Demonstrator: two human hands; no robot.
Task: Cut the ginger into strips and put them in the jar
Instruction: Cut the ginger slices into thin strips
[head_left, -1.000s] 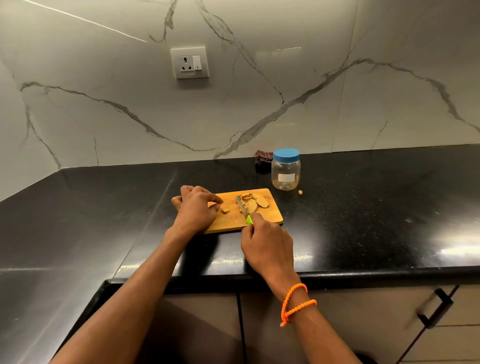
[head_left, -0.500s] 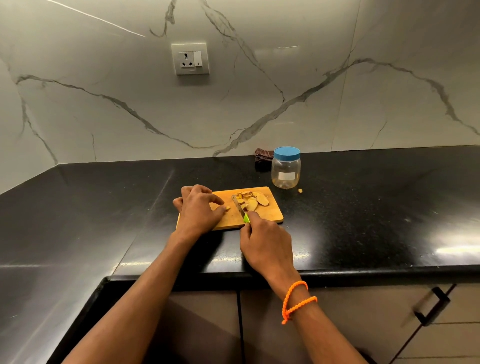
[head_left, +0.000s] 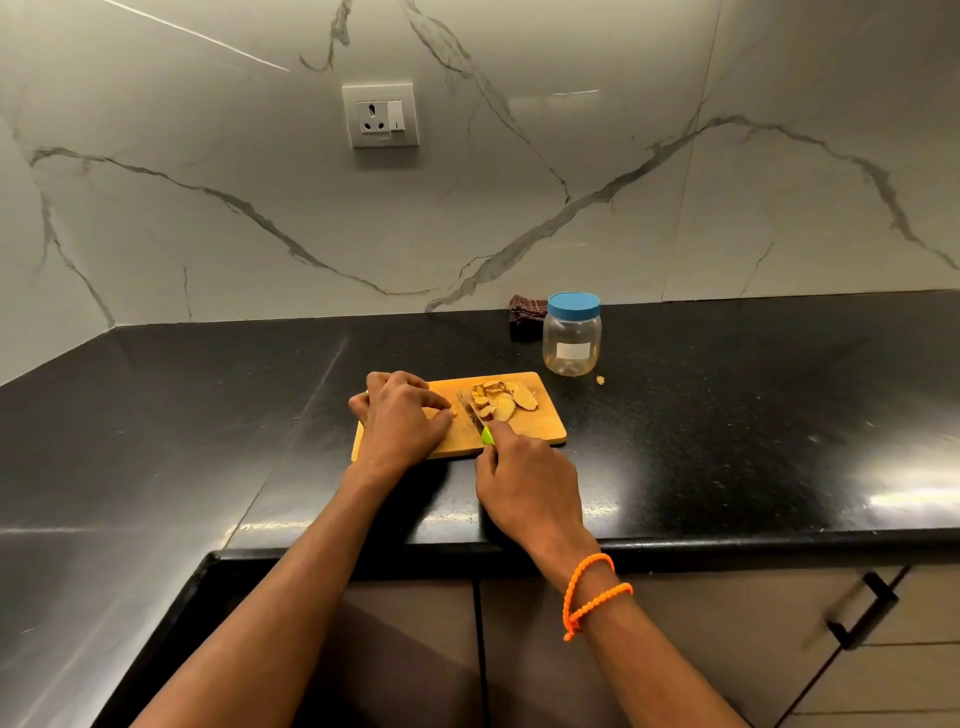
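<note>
Two hands work over a small wooden cutting board that lies on a black, shiny stone counter in the corner of a kitchen. The left hand rests on the left part of the board with its fingers curled, pinching a small piece of ginger at the fingertips. The right hand grips a knife with a green handle, the blade lying on the board between the small piece and a heap of ginger slices. Behind the board, near its right far corner, stands a clear jar with a blue lid on it, and a tiny scrap lies on the counter just beside it. A dark cloth sits against the wall behind the jar. The wall is pale marble with grey veins and carries a white socket. Below the counter edge are brown cabinet doors, one with a black handle. An orange bracelet circles the right wrist.
</note>
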